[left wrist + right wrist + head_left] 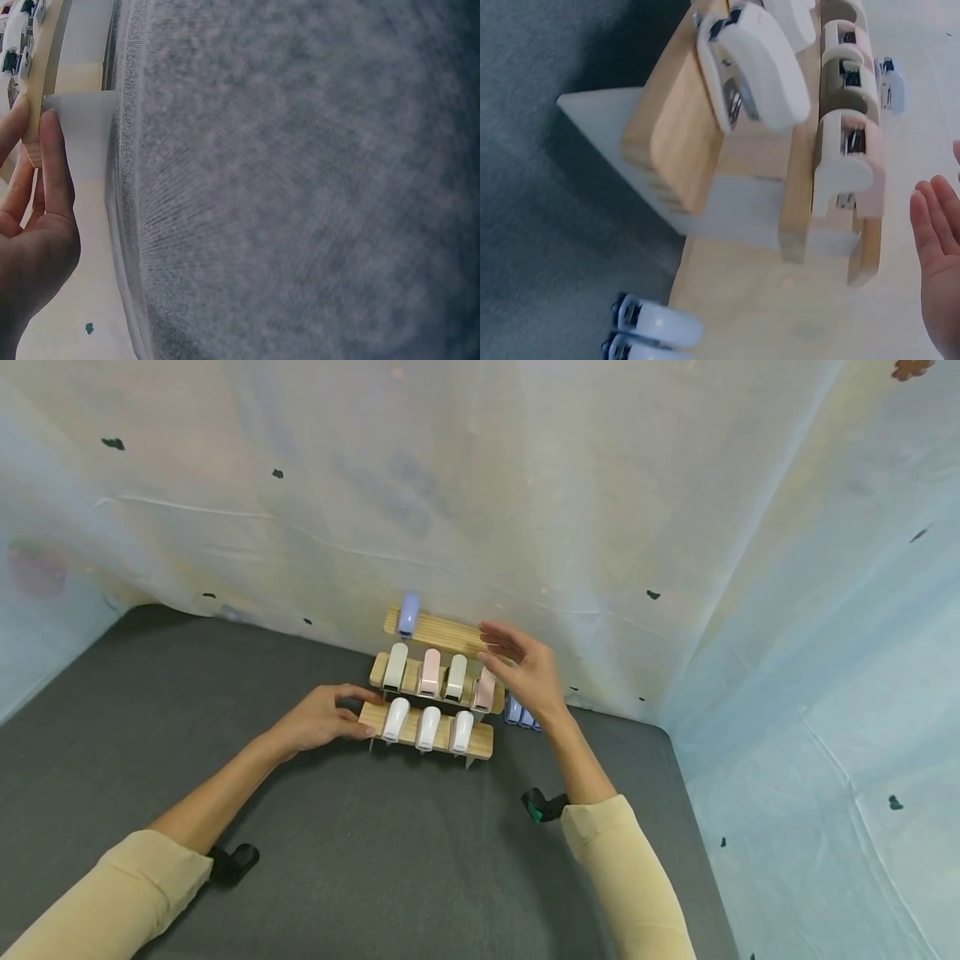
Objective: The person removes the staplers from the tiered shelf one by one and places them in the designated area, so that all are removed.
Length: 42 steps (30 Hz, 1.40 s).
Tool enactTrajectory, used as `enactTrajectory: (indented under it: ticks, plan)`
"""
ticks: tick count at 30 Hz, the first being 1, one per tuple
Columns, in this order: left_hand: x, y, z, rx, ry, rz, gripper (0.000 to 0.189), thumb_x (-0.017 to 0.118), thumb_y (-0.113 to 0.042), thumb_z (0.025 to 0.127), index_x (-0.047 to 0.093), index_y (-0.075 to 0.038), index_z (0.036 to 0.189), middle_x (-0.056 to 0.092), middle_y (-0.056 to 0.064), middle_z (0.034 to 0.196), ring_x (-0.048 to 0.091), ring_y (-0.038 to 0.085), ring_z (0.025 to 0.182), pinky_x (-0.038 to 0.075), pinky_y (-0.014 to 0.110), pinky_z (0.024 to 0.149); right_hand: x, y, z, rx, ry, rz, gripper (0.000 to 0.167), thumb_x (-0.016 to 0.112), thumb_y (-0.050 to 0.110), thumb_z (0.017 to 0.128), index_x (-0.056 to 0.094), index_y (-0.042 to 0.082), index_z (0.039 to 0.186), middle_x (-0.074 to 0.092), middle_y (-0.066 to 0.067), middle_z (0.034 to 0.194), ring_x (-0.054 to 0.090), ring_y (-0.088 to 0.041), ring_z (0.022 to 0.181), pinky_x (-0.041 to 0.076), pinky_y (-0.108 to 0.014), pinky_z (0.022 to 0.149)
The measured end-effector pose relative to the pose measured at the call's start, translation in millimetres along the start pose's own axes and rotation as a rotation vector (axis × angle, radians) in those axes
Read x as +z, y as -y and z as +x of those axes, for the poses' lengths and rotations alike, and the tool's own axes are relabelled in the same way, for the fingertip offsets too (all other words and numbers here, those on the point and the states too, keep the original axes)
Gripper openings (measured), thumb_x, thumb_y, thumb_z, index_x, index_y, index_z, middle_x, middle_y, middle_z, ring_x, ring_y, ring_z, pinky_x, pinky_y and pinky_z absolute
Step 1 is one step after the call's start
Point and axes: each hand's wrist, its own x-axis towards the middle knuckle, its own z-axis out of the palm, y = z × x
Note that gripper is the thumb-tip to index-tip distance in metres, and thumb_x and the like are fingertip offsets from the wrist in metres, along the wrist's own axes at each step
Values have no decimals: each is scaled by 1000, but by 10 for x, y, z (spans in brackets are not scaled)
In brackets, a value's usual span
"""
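A three-tier wooden rack (483, 745) carries several small staplers. Its lowest board holds three white staplers (428, 728); the middle board has greenish-white ones (457, 677) and pink ones (429, 672). One blue stapler (407, 615) sits at the left of the top board. My left hand (324, 720) pinches the left end of the lowest board, fingers (54, 165) on either side of the wood in the left wrist view. My right hand (527, 670) is held by the right end of the upper tiers, fingers extended and nothing in it; it hides part of the top board.
Several blue staplers (517, 712) stand on the dark table (360, 860) right of the rack, partly behind my right wrist. A printed light curtain (525, 527) hangs close behind the rack, with another curtain (810, 760) along the right side. White supports (735, 206) hold up the boards.
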Motion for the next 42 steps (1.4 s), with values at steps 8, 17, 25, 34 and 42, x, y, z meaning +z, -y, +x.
enactTrajectory:
  ticks: [8, 17, 25, 34, 42]
  plan:
    - [6, 17, -19, -12, 10, -4, 61, 82, -19, 84, 56, -3, 137, 70, 16, 109, 70, 27, 86, 51, 36, 75, 135, 22, 100, 1, 33, 54, 43, 66, -9, 90, 55, -13, 131, 56, -32, 131, 54, -47, 121, 43, -50, 102]
    - [-7, 20, -23, -12, 3, 13, 60, 81, -20, 84, 57, -5, 137, 68, 18, 114, 68, 24, 83, 50, 36, 73, 279, 80, 231, 23, 48, 59, 45, 66, -9, 90, 52, -14, 133, 55, -33, 132, 53, -49, 121, 43, -51, 102]
    - [-6, 1, 2, -2, -5, 7, 59, 82, -21, 84, 58, -6, 136, 72, 13, 99, 65, 25, 77, 47, 31, 66, 362, 133, 385, 74, 58, 60, 48, 67, -7, 90, 51, -13, 135, 55, -29, 134, 55, -44, 123, 43, -45, 103]
    - [-6, 6, 23, -10, -4, 11, 59, 82, -21, 84, 59, -5, 135, 70, 14, 106, 64, 20, 75, 47, 30, 66, 494, -120, 532, 102, 59, 72, 53, 69, -5, 89, 51, -5, 139, 57, -23, 136, 56, -36, 124, 45, -36, 102]
    - [-10, 8, 21, -1, 0, 3, 59, 82, -20, 84, 59, -4, 135, 68, 17, 113, 63, 17, 74, 47, 31, 66, 574, -218, 613, 159, 78, 36, 62, 74, 0, 88, 48, 1, 144, 56, -19, 138, 57, -34, 124, 45, -37, 101]
